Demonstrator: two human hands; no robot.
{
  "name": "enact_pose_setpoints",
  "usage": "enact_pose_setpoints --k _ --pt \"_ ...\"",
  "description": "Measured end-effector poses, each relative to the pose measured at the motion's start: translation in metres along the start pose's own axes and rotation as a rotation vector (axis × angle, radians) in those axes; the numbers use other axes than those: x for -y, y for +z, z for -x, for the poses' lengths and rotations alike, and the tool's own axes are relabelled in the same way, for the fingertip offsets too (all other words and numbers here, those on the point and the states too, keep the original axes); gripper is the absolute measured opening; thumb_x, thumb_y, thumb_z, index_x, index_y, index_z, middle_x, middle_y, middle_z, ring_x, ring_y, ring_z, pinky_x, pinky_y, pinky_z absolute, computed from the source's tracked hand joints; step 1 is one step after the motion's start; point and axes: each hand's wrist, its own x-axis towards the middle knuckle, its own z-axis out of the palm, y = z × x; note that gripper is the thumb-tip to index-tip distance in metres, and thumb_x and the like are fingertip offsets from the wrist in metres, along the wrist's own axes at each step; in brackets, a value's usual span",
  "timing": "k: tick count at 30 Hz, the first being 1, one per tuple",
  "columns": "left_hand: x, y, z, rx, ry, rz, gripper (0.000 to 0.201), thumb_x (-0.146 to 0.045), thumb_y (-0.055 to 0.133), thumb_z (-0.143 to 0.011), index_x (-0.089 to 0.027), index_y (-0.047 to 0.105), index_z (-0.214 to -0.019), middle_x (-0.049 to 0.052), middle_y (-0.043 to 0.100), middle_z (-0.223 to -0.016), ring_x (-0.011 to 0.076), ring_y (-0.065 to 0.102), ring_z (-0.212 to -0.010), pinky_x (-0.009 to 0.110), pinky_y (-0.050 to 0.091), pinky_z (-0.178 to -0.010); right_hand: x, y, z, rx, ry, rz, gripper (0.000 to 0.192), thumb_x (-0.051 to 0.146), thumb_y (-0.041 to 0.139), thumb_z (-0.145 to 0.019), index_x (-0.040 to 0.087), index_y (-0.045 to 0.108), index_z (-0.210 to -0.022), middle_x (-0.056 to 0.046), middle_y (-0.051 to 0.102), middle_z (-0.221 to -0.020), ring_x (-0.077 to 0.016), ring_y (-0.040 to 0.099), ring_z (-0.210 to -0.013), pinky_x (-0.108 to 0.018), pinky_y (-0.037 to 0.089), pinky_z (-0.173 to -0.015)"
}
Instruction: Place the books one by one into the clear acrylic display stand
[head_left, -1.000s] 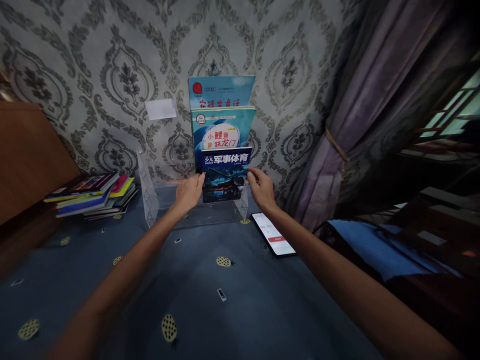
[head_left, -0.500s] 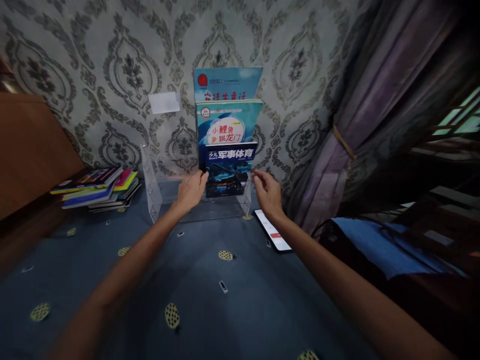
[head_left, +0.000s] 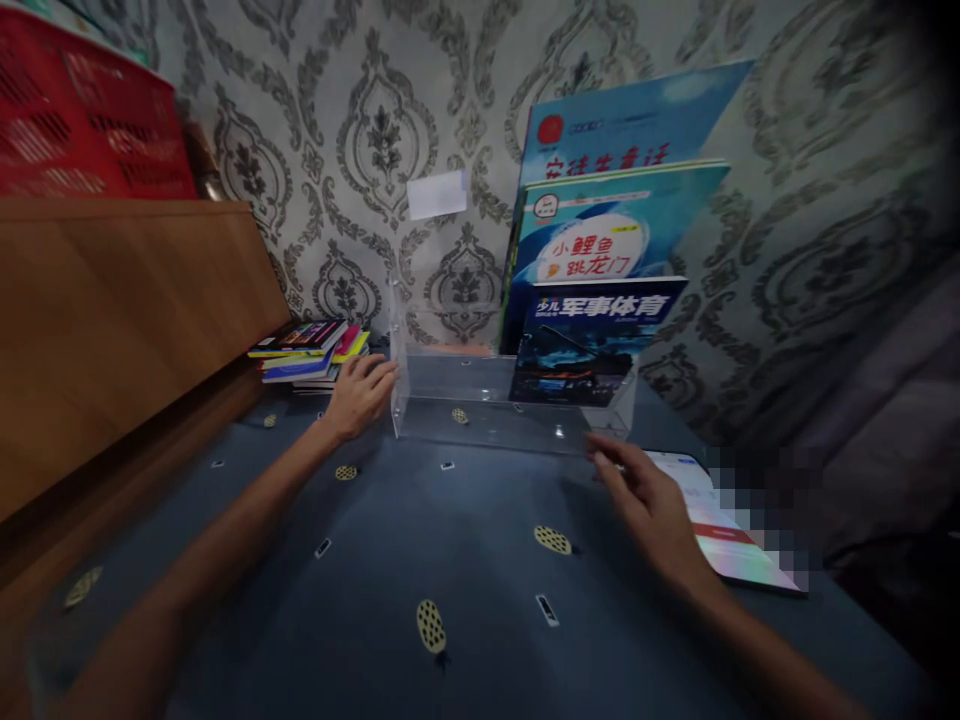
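A clear plastic book rack (head_left: 487, 428) stands on the table by the wall. At its right end, a dark blue book (head_left: 577, 345) is in front of a teal book (head_left: 652, 225) and a taller blue book (head_left: 637, 115), all upright and leaning back. My left hand (head_left: 361, 397) is at the rack's left side panel, fingers stretched out; whether they touch it I cannot tell. Near the rack's lower right front corner is my right hand (head_left: 645, 495), its fingers slightly bent and apart, holding nothing. A pile of books (head_left: 300, 360) lies left of the rack, partly behind my left hand.
A lit phone (head_left: 720, 520) lies right of my right hand. At the left, a wooden cabinet (head_left: 127, 330) carries a red basket (head_left: 97, 120). A patterned blue cloth (head_left: 480, 600) covers the table. A white card (head_left: 437, 195) is on the wall.
My left hand has left the dark blue book and moved left to the rack's side. My right hand has dropped from the books' right edge. The view has turned left.
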Motion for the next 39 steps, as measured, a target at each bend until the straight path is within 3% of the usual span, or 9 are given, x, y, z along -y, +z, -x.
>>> enact_pose_setpoints --k 5,9,12,15,19,27,32,35,39 --pt "0.014 -0.013 -0.02 0.074 0.0 0.027 0.032 -0.027 0.039 -0.098 -0.02 0.067 -0.11 0.013 0.071 -0.109 0.027 0.059 -0.108 0.045 0.041 -0.101 0.01 0.008 0.019 0.125 0.017 0.013 0.039 0.055 0.049 -0.09 0.03 0.069 -0.112 -0.01 0.074 -0.109 -0.0302 0.071 -0.096 -0.042 0.061 -0.074" --pt "0.053 -0.015 -0.034 0.055 -0.367 -0.091 0.038 -0.026 0.033 -0.099 -0.015 0.059 -0.124 0.017 0.064 -0.126 0.0282 0.054 -0.121 0.042 0.039 -0.105 0.005 0.01 0.028 0.186 0.057 0.009 0.04 0.056 0.049 -0.088 0.029 0.069 -0.111 -0.009 0.076 -0.105 -0.0311 0.073 -0.094 -0.045 0.062 -0.076" --pt "0.091 -0.01 -0.035 0.213 -0.633 -0.228 0.05 -0.037 0.036 -0.099 -0.008 0.046 -0.139 0.024 0.05 -0.145 0.0351 0.043 -0.136 0.048 0.036 -0.108 -0.002 0.011 0.029 0.23 0.073 0.006 0.041 0.056 0.05 -0.087 0.028 0.07 -0.109 -0.009 0.077 -0.103 -0.0322 0.074 -0.096 -0.048 0.062 -0.081" --pt "0.118 -0.005 -0.029 0.353 -0.658 -0.233 0.065 -0.052 0.046 -0.096 -0.007 0.042 -0.143 0.028 0.045 -0.15 0.0414 0.038 -0.141 0.057 0.033 -0.109 -0.006 0.012 0.029 0.245 0.087 0.019 0.042 0.058 0.05 -0.086 0.029 0.071 -0.109 -0.008 0.078 -0.102 -0.0328 0.074 -0.096 -0.049 0.062 -0.082" --pt "0.129 -0.005 -0.016 0.434 -0.627 -0.254 0.066 -0.059 0.048 -0.094 -0.007 0.051 -0.134 0.029 0.056 -0.14 0.0417 0.05 -0.131 0.059 0.033 -0.107 -0.006 0.012 0.029 0.246 0.112 0.026 0.045 0.06 0.05 -0.085 0.029 0.071 -0.11 -0.009 0.078 -0.102 -0.0332 0.074 -0.095 -0.05 0.062 -0.08" --pt "0.119 -0.032 0.007 0.507 -0.514 -0.342 0.038 -0.035 0.04 -0.098 -0.011 0.06 -0.12 0.022 0.065 -0.127 0.0351 0.061 -0.119 0.043 0.045 -0.098 -0.004 0.011 0.03 0.262 0.085 0.01 0.042 0.059 0.051 -0.086 0.03 0.072 -0.107 -0.009 0.078 -0.102 -0.0338 0.074 -0.094 -0.05 0.062 -0.076" --pt "0.094 -0.05 0.03 0.535 -0.454 -0.365 0.039 -0.012 0.034 -0.092 -0.007 0.057 -0.124 0.025 0.067 -0.12 0.0355 0.065 -0.113 0.044 0.051 -0.092 -0.001 0.011 0.031 0.259 0.055 0.008 0.039 0.054 0.051 -0.086 0.028 0.073 -0.104 -0.009 0.078 -0.101 -0.0326 0.074 -0.093 -0.049 0.061 -0.078" --pt "0.068 -0.062 0.062 0.538 -0.399 -0.346 0.044 -0.011 0.035 -0.092 -0.01 0.055 -0.131 0.024 0.062 -0.133 0.0348 0.058 -0.126 0.045 0.053 -0.096 0.002 0.012 0.033 0.273 0.06 0.003 0.038 0.053 0.05 -0.086 0.028 0.073 -0.101 -0.008 0.078 -0.099 -0.032 0.074 -0.091 -0.048 0.061 -0.077" --pt "0.022 -0.074 0.136 0.428 -0.253 -0.259 0.054 -0.006 0.034 -0.09 -0.011 0.053 -0.14 0.021 0.056 -0.144 0.0309 0.051 -0.138 0.044 0.052 -0.105 0.003 0.014 0.034 0.284 0.054 0.0 0.037 0.052 0.051 -0.086 0.028 0.074 -0.102 -0.008 0.077 -0.101 -0.0316 0.073 -0.091 -0.049 0.06 -0.079"
